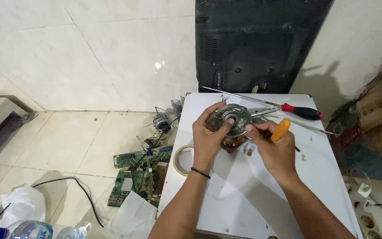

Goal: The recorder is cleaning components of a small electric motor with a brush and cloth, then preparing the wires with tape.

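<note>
A black television back (253, 44) leans against the wall behind a white surface (253, 190), the largest things in view. Left of the surface, on the tiled floor (67, 141), lie green circuit boards (133, 170), a small motor (161, 121), a black cable (82, 190), white plastic bags (23, 203) and clear bottles (32, 231). At the right sits a white power strip (368, 217).

On the surface, a long red-handled screwdriver (303, 112) lies near the far edge, and a roll of tape (183, 159) sits at the left edge.

The left hand (208, 139) holds a round metal fan motor (233, 119) with copper windings just above the middle of the surface; its grip is closed around the housing, thumb pressed on the face near the centre.

The right hand (277, 152) is just beside the motor, its grip pressed together around an orange-handled screwdriver (280, 130), whose tip is hidden by the fingers.
</note>
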